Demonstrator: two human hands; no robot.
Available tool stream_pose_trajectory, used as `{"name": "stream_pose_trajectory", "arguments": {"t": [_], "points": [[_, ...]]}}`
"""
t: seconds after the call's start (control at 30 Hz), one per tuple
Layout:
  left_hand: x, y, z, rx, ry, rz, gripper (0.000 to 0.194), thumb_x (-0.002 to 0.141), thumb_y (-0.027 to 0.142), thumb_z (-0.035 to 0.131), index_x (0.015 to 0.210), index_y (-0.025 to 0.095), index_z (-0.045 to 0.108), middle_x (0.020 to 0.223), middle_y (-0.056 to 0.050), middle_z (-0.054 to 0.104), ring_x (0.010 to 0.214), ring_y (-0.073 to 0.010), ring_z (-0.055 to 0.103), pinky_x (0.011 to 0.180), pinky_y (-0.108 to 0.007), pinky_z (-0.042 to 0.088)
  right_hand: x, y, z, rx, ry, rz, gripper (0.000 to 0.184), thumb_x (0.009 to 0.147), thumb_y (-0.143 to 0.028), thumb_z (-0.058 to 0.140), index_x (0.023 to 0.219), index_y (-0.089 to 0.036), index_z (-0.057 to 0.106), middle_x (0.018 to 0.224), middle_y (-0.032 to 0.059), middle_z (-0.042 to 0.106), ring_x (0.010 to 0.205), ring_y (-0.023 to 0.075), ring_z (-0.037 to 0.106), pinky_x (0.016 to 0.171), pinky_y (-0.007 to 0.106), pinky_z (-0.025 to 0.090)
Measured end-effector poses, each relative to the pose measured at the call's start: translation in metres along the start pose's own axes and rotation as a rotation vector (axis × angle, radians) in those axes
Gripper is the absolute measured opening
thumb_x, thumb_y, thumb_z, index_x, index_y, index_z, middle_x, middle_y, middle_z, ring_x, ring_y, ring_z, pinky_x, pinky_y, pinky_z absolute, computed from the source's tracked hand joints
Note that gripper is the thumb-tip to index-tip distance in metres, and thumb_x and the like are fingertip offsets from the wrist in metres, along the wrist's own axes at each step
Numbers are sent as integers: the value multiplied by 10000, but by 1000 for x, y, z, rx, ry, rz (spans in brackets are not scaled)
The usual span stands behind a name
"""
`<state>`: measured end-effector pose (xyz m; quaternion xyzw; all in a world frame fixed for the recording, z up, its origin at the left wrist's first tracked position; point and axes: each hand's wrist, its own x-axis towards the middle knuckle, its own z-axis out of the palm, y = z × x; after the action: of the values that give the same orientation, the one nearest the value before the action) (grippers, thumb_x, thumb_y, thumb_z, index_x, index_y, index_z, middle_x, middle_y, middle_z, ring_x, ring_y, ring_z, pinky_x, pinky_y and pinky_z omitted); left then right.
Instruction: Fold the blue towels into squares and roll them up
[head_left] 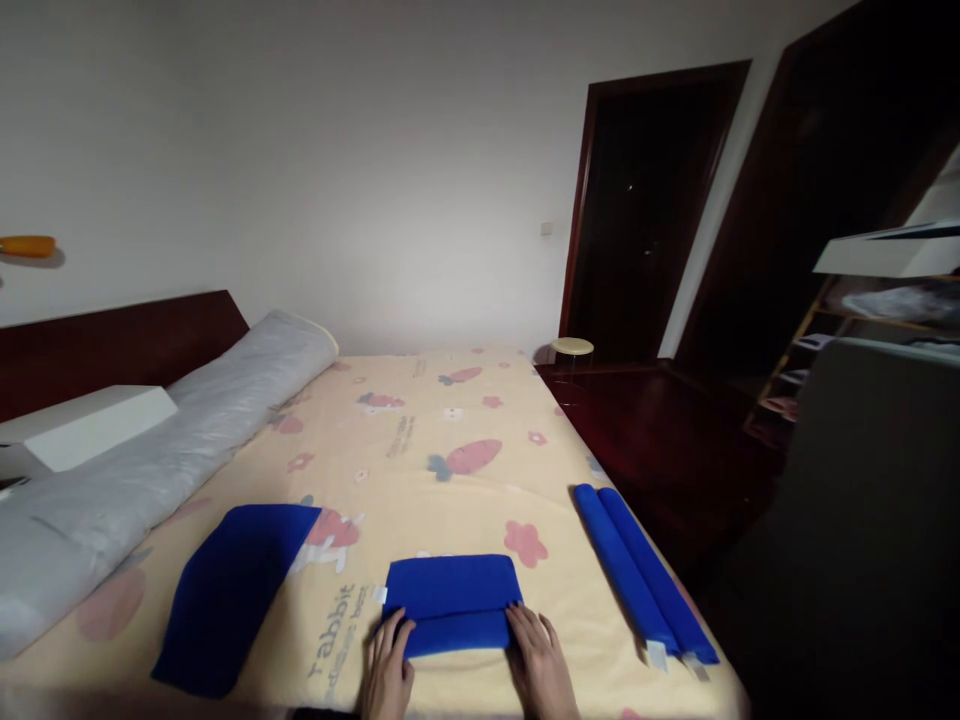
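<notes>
"How do the hands sit?"
"The left hand (390,665) and right hand (544,660) rest at opposite ends of the blue towel's (454,585) folded near strip, fingers loosely together; I can't tell whether the thumbs pinch underneath. The towel lies on the patterned bedsheet (465,515)."
"Advice?"
"I'd press both ends equally, keeping the fold parallel to the far edge."
"Farther off?"
"Two rolled blue towels (622,570), right, side by side."

Solid blue cloth (454,585), cream bedsheet (420,500) with pink flowers
</notes>
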<state>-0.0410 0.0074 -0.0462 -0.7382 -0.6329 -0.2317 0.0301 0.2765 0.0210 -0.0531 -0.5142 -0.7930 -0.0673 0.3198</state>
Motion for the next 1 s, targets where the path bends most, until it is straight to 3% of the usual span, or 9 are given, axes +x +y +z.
{"name": "stream_pose_trajectory", "arguments": {"t": [0.17, 0.43, 0.6, 0.77, 0.9, 1.0], "points": [[12, 16, -18, 73, -80, -114, 621, 661, -4, 453, 1153, 313, 658, 1190, 13, 692, 1191, -206, 577, 1054, -393, 405, 14, -10, -8, -45, 4, 65, 499, 718, -55, 473, 1166, -241, 590, 1132, 33, 698, 1085, 228, 596, 985, 383, 331], [24, 46, -62, 20, -255, -344, 390, 681, 39, 480, 910, 290, 673, 991, 21, 733, 1088, -200, 604, 1001, -406, 322, 26, -29, -37, 24, -172, 237, 175, 690, -130, 519, 787, -243, 610, 939, 45, 660, 953, 258, 562, 951, 423, 318], [36, 54, -67, 39, -315, -451, 366, 722, 54, 467, 920, 268, 689, 1003, -3, 747, 1074, -205, 615, 1010, -433, 290, 43, -33, -42, -4, -256, 309, 175, 741, -126, 488, 780, -218, 632, 855, 71, 662, 932, 271, 565, 913, 424, 334], [36, 49, -55, 139, -163, -416, 360, 763, 98, 463, 933, 285, 719, 1107, -35, 708, 1170, -236, 551, 993, -446, 322, 43, -29, -34, -62, -192, 271, 268, 766, -160, 482, 984, -197, 633, 945, 94, 659, 948, 288, 564, 922, 461, 342], [23, 39, -44, 211, -30, -398, 458, 774, 80, 457, 1104, 300, 686, 1292, -51, 634, 1254, -251, 507, 996, -483, 366, 28, -20, -22, -68, -39, 247, 414, 784, -197, 481, 1189, -204, 572, 1158, 112, 637, 1076, 304, 555, 940, 484, 368], [13, 42, -27, 244, 82, -331, 514, 782, 42, 418, 1175, 268, 660, 1303, -62, 638, 1247, -242, 533, 1031, -491, 390, 21, -28, -11, -35, 15, 180, 508, 795, -129, 430, 1284, -223, 534, 1284, 103, 608, 1182, 280, 539, 974, 469, 386]]}}
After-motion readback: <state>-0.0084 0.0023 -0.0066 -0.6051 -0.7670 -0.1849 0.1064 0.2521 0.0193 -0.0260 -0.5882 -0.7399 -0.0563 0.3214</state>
